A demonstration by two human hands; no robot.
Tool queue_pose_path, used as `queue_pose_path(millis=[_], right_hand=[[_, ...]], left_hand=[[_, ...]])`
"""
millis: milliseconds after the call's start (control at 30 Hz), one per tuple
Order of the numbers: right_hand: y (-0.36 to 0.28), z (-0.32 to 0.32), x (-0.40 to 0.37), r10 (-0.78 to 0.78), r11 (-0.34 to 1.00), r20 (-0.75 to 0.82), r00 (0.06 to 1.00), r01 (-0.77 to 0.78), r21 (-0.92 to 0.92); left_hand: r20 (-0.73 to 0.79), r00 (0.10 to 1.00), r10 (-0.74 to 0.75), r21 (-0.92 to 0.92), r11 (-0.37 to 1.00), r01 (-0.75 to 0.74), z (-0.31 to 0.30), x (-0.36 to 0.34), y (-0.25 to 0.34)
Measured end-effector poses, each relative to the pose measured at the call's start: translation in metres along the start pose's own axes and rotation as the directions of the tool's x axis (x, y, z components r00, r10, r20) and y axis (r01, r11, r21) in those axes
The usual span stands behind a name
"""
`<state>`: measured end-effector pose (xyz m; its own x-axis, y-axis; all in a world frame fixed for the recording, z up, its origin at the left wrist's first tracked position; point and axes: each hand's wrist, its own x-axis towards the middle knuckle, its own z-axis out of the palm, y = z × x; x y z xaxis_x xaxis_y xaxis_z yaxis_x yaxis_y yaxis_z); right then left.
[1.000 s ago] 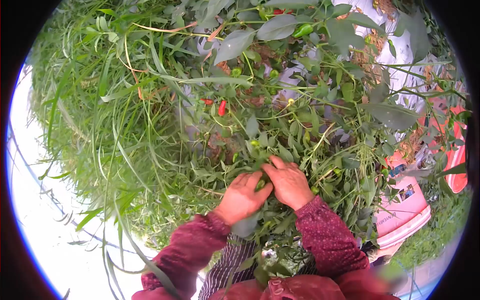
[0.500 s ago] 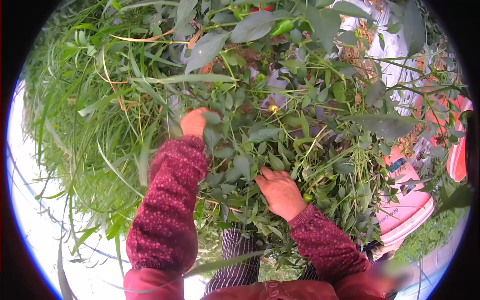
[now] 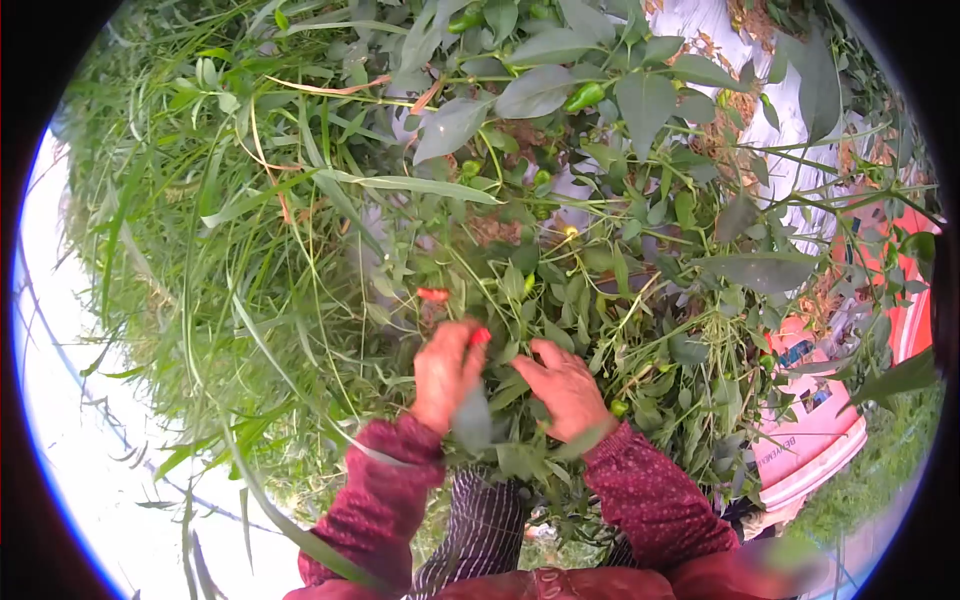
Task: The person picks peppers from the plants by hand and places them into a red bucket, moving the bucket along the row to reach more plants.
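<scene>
Now, nearest to you, below the fingers of both hands, lie your striped trousers [image 3: 475,530], with a speckled dark-red sleeve [image 3: 385,490] running up to the left wrist. Above it, your left hand [image 3: 438,385] is a little blurred; its thumb and fingers pinch a small red pepper [image 3: 480,336], which shows at their tips on the right side. A moment ago that hand was stretched out farther into the leaves, and now it is drawn back toward your right hand [image 3: 568,395]. That means this pepper is between your fingers, close to the other hand.

Your right hand sits beside it in the foliage, apart from the pepper, thumb and forefinger pointing toward the left. You cannot tell whether its fingertips grip anything, for leaves crowd them. A green pepper [image 3: 618,408] hangs just right of that hand.

Just beyond the left fingers, a blurred red patch [image 3: 433,295] shows; whether it is hanging or held is unclear. Farther off past your fingers is another green pepper [image 3: 585,97]. Well to the right of them stands a pink bucket [image 3: 800,455] with dark lettering, and beyond that an orange-red container [image 3: 918,312].
</scene>
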<state>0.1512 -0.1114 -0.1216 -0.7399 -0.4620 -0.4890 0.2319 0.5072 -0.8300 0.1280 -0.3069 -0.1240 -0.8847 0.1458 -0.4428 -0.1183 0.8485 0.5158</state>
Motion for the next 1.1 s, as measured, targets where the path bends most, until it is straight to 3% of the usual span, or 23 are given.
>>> queue_pose_path(millis=[100,200,267,300,333,400,433,467,533,600,667,733,800,867,900,933,1000,1033,1067,1100], right_hand=[[-0.007,-0.006,0.004,0.001,0.988,0.001,1.0,-0.001,0.157],[-0.005,-0.001,0.005,-0.016,0.981,0.038,0.999,0.008,0.192],[-0.01,0.001,0.007,-0.003,0.951,0.216,0.976,-0.064,0.302],[-0.008,0.008,0.006,-0.13,0.913,0.089,0.987,0.084,0.4],[-0.006,0.011,0.006,-0.125,0.913,0.088,0.988,0.08,0.401],[-0.001,0.014,0.005,-0.153,0.878,0.16,0.975,0.059,0.475],[0.002,0.019,0.004,-0.111,0.873,0.251,0.961,-0.026,0.487],[0.003,0.024,0.002,-0.102,0.873,0.254,0.962,-0.035,0.486],[0.005,0.033,-0.003,-0.15,0.914,0.116,0.982,0.093,0.394],[0.011,0.044,-0.003,-0.14,0.906,0.119,0.983,0.078,0.416],[0.003,0.034,-0.001,-0.118,0.949,0.188,0.975,0.055,0.309],[-0.004,0.027,0.002,-0.1,0.952,0.182,0.978,0.041,0.304],[-0.006,0.026,0.002,-0.073,0.955,0.176,0.982,0.018,0.295],[-0.005,0.034,-0.004,-0.125,0.964,0.076,0.989,0.103,0.245],[-0.007,0.046,-0.004,-0.019,0.991,0.11,0.994,0.004,0.134],[-0.003,0.045,-0.006,-0.01,0.991,0.107,0.994,-0.004,0.135],[0.001,0.043,-0.007,0.106,0.991,0.229,0.968,-0.122,0.056],[-0.001,0.045,-0.008,0.028,0.997,0.104,0.994,-0.035,0.064],[-0.002,0.045,-0.007,0.022,0.998,0.094,0.995,-0.027,0.056],[-0.004,0.045,-0.007,0.063,0.993,0.146,0.987,-0.077,0.091]], left_hand=[[0.113,0.988,-0.105,-0.111,0.987,0.118,-0.004,-0.021,0.03],[0.148,0.987,-0.061,-0.169,0.982,0.086,-0.02,-0.03,0.037],[0.157,0.984,-0.084,-0.152,0.982,0.108,-0.024,-0.037,0.046],[0.162,0.986,-0.037,-0.247,0.966,0.077,-0.025,-0.037,0.049],[0.163,0.987,0.013,-0.342,0.939,0.044,-0.026,-0.037,0.052],[0.191,0.98,0.055,-0.307,0.952,0.006,-0.031,-0.038,0.052],[0.262,0.961,0.09,-0.21,0.977,-0.035,-0.034,-0.041,0.053],[0.338,0.934,0.116,-0.113,0.99,-0.082,-0.035,-0.044,0.054],[0.321,0.937,0.141,-0.138,0.985,-0.101,-0.036,-0.044,0.061],[0.363,0.919,0.153,-0.001,0.987,-0.164,-0.041,-0.041,0.067],[0.332,0.936,0.116,-0.042,0.993,-0.108,-0.045,-0.034,0.066],[0.351,0.931,-0.099,-0.305,0.928,0.214,-0.047,-0.027,0.063],[0.413,0.908,-0.065,-0.303,0.931,0.204,-0.054,-0.025,0.059],[0.484,0.875,-0.007,-0.26,0.954,0.151,-0.061,-0.021,0.065],[0.501,0.865,-0.027,-0.243,0.955,0.171,-0.066,-0.017,0.071],[0.507,0.861,-0.022,-0.245,0.955,0.168,-0.074,-0.007,0.083],[0.524,0.825,0.212,-0.403,0.915,0.021,-0.09,0.026,0.1],[0.515,0.849,0.116,-0.382,0.918,0.106,-0.089,0.044,0.093],[0.46,0.888,0.004,-0.365,0.913,0.185,-0.084,0.063,0.072],[0.476,0.855,-0.206,-0.528,0.711,0.465,-0.079,0.082,0.048]])
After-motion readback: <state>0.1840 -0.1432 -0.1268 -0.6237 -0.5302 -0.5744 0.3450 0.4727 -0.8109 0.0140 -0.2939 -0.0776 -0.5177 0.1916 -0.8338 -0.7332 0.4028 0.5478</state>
